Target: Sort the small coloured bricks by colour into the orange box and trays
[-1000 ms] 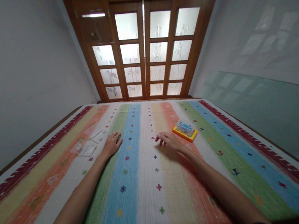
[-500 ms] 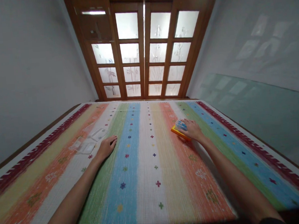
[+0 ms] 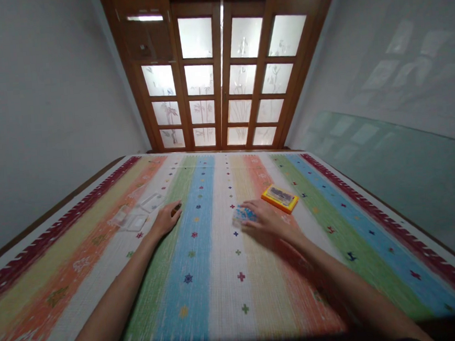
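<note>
My right hand (image 3: 260, 215) is curled round a light-blue and whitish, partly see-through piece (image 3: 243, 214), blurred by motion, over the white and cream stripes. To its right a flat yellow box (image 3: 280, 198) with a dark, greyish picture on top lies on the cloth. My left hand (image 3: 167, 219) rests on the green stripe with its fingers curled in. A small dark patch shows between thumb and fingers; whether that is a thing or shadow I cannot make out. Beside this hand, on its left, lie clear plastic cases (image 3: 135, 220).
A striped tablecloth (image 3: 222, 260) with small printed figures covers the table. White walls (image 3: 48, 90) rise on both sides, with a pale green panel (image 3: 400, 167) along the right one. Wooden doors with frosted panes (image 3: 220, 76) stand beyond the far edge.
My right hand has moved left off the yellow box, carrying the blue piece, so the box's top now shows. My left hand has hardly moved.
</note>
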`<state>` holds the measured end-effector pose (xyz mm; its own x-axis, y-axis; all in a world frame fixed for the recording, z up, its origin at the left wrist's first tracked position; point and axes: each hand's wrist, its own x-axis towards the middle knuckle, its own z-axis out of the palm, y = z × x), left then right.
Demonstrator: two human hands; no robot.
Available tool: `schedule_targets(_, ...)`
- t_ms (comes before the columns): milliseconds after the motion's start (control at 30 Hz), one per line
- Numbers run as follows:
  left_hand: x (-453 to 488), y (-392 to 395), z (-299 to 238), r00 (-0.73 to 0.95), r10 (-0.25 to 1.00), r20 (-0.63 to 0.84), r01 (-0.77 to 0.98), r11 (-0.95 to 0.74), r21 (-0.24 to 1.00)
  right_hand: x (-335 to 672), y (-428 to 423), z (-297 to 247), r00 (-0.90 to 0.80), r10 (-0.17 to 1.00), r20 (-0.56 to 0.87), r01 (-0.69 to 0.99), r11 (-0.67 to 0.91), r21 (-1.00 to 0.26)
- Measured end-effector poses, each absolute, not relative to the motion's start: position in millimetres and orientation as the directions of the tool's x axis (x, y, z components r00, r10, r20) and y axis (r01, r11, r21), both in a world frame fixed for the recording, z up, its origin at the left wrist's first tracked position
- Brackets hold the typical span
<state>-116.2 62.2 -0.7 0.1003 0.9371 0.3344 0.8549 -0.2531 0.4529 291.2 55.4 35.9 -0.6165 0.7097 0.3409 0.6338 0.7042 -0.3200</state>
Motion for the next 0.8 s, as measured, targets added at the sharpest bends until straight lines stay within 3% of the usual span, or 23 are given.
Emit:
schedule_targets(133,-115.7,59.2,3.4,0.099,0.925,0.367,0.85,-0.271,0.453,252.0,17.0,23.1,-0.683,0.674,0.281,0.597,0.737,-0.317)
schedule_targets(333,-105.7,44.4,10.4,0.086,0.877,0.474,0.841,-0.319,0.437,231.6,-0.7,21.6,-0.769,0.61,0.193,0.622,0.783,0.0)
schedule_targets(433,-82.8,29.4,14.9,0.26,0.826,0.5,0.751,-0.498,0.433,221.2,-6.2,21.3,-0.78,0.608,0.149,0.626,0.757,0.189)
schedule_targets(533,-46.1,14.8,14.5,0.476,0.777,0.413,0.593,-0.63,0.502,209.2,-13.4,24.5,-0.758,0.644,0.104,0.639,0.701,0.318)
schedule_targets(633,-10.6,8.3,6.2,0.557,0.762,0.33,0.502,-0.625,0.598,199.9,-18.4,30.9,-0.739,0.67,0.067,0.646,0.677,0.353)
schedule_targets(800,10.7,11.1,-9.0,0.49,0.794,0.36,0.504,-0.595,0.626,189.0,-20.6,32.7,-0.702,0.71,0.046,0.689,0.663,0.292)
